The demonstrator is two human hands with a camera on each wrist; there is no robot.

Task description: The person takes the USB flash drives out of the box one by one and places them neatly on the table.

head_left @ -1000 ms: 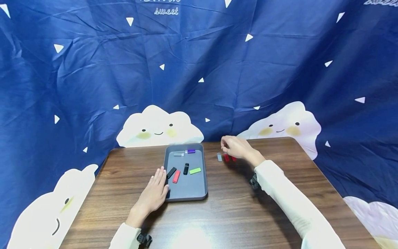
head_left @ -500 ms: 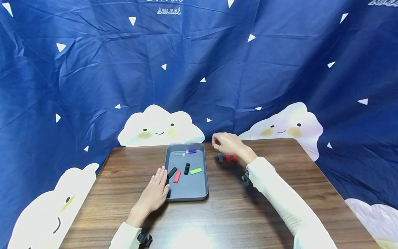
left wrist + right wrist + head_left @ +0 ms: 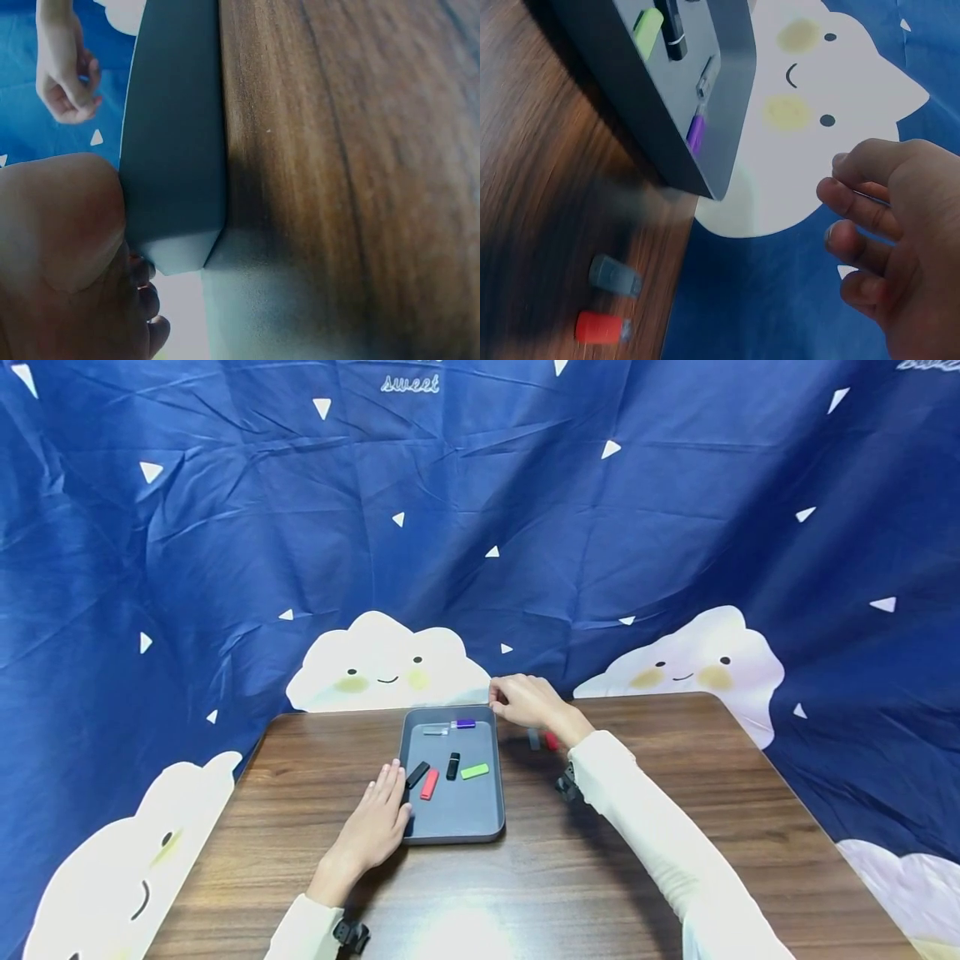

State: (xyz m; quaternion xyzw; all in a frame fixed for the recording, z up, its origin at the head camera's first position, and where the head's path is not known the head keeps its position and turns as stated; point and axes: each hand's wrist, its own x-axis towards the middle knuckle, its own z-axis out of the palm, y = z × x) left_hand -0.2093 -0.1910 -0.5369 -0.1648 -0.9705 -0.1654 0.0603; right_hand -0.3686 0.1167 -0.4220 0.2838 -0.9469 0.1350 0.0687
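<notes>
My left hand lies with straight fingers along the left side of a grey tray, touching its edge. In the tray lie several USB flash drives: black, green, red, another black, purple and a pale grey one. My right hand hovers by the tray's far right corner, its fingers loosely bent. No object shows between them in the right wrist view. Under the right forearm, a grey drive and a red drive lie on the table.
The brown wooden table ends just behind the tray. Beyond it hangs a blue cloth with white triangles and smiling clouds. A bright reflection falls on the table's front.
My right hand has moved left from above the drives on the table to the tray's far right corner. Its arm now covers the second red drive there. The left hand stays put.
</notes>
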